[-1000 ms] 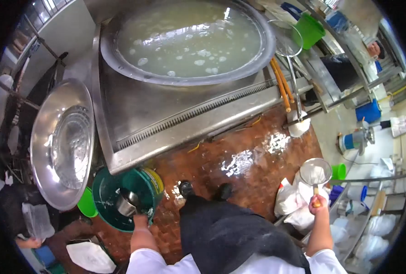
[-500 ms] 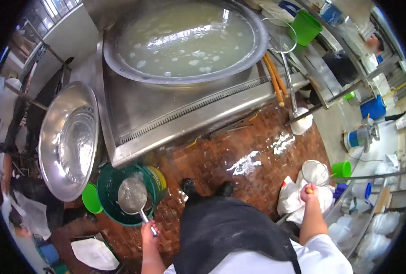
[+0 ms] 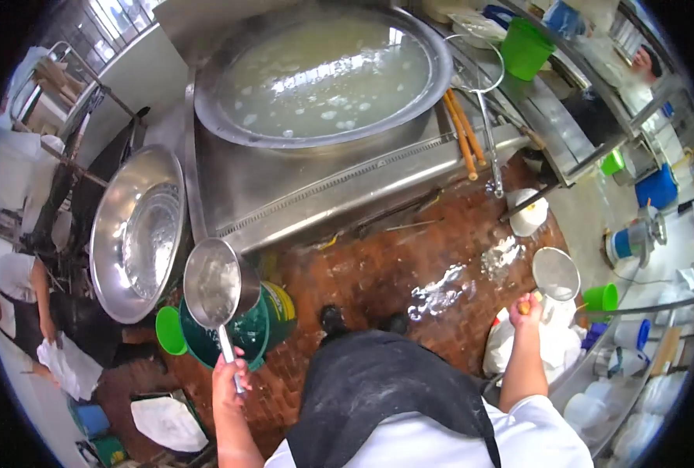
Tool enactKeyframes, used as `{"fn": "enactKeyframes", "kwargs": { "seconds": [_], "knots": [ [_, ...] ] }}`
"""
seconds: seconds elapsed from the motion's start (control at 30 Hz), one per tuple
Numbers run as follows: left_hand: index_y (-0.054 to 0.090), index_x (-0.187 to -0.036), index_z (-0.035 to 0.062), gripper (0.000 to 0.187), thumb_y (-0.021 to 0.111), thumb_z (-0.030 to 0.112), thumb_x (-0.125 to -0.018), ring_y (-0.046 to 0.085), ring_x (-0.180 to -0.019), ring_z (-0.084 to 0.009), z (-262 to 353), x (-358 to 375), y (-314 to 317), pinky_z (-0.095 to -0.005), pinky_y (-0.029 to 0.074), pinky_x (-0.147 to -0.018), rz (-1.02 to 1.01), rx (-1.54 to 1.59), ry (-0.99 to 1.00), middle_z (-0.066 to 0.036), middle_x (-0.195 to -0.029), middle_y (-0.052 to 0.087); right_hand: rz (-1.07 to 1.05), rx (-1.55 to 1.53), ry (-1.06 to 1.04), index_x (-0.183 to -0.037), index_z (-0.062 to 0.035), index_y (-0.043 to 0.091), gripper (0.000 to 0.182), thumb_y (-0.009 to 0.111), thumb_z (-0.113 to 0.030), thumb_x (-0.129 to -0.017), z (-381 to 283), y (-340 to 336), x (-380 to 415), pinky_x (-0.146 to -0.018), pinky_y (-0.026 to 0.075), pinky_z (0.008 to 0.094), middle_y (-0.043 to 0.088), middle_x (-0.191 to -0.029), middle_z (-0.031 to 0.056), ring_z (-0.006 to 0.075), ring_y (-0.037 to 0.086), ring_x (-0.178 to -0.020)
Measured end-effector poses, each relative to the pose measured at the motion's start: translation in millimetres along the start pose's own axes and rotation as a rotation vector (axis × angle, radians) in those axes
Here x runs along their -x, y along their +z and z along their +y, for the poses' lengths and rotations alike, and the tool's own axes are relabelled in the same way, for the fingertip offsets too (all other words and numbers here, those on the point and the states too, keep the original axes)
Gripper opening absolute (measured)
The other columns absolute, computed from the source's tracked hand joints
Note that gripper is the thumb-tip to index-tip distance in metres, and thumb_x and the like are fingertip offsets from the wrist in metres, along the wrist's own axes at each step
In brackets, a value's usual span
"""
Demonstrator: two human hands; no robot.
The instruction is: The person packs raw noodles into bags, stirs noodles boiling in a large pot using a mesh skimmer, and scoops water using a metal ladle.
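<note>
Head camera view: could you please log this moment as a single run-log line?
left hand: grips ladle above green bucket | right hand: grips strainer | large wok: full of cloudy liquid

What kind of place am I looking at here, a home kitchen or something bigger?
Most likely a commercial kitchen. A huge wok of cloudy liquid sits in a steel range, the left hand holds a ladle over a green bucket, and the right hand holds a strainer.

Wet brick floor [image 3: 409,265], green bucket [image 3: 265,324] standing on it (beside the steel range [image 3: 300,187]), white bags [image 3: 554,335]
</note>
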State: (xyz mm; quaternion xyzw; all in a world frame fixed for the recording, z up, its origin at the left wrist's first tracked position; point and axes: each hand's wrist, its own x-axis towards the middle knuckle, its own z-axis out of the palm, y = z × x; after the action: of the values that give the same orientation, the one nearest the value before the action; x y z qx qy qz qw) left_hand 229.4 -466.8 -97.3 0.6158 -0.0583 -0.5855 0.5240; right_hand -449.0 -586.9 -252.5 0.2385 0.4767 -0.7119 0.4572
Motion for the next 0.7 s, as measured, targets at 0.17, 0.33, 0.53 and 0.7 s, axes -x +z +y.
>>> {"fn": "enactKeyframes", "kwargs": {
  "seconds": [0.17, 0.33, 0.53, 0.7],
  "knots": [
    [0.048, -0.098, 0.0085, 0.023, 0.054, 0.008, -0.075, 0.04, -0.038, -0.0114, 29.1, -33.7, 19.2, -0.0259, 0.037, -0.033, -0.062, 0.031, 0.03, -0.001, -0.057, 0.044, -0.064, -0.046, -0.045, -0.079, -0.0101, 0.049, 0.02, 0.057, -0.026, -0.087, -13.3, 8.5, 52.6, -0.047, 0.046, 0.0224, 0.053, -0.065, 0.0008, 0.0101, 0.052, -0.054],
    [0.048, -0.098, 0.0082, 0.023, 0.052, 0.007, -0.076, 0.042, -0.039, -0.0117, 48.6, -71.4, 14.7, -0.0265, 0.037, -0.034, -0.075, -0.082, 0.071, -0.001, -0.059, 0.046, -0.269, -0.121, -0.002, -0.088, -0.007, 0.053, 0.016, 0.057, -0.022, -0.087, -38.1, -1.5, 71.2, -0.047, 0.046, 0.0215, 0.052, -0.065, -0.0023, 0.0078, 0.051, -0.053],
    [0.049, -0.1, 0.007, 0.025, 0.058, 0.01, -0.078, 0.044, -0.037, -0.0132, 66.9, -102.0, -7.5, -0.0283, 0.041, -0.033, -0.081, -0.079, 0.065, -0.003, -0.058, 0.047, -0.423, 0.002, -0.155, -0.097, -0.0075, 0.056, 0.016, 0.054, -0.021, -0.09, -58.8, 31.2, 128.0, -0.047, 0.046, 0.0212, 0.051, -0.065, -0.0043, 0.0052, 0.05, -0.053],
    [0.047, -0.105, 0.005, 0.027, 0.057, 0.014, -0.082, 0.047, -0.038, -0.0154, 78.4, -108.7, -12.9, -0.0284, 0.042, -0.033, -0.142, -0.094, 0.049, -0.005, -0.06, 0.048, -0.533, 0.127, -0.386, -0.108, -0.0099, 0.053, 0.02, 0.051, -0.021, -0.092, -45.9, 97.9, 194.0, -0.046, 0.045, 0.0208, 0.049, -0.069, -0.0045, 0.0052, 0.048, -0.053]
  ]
}}
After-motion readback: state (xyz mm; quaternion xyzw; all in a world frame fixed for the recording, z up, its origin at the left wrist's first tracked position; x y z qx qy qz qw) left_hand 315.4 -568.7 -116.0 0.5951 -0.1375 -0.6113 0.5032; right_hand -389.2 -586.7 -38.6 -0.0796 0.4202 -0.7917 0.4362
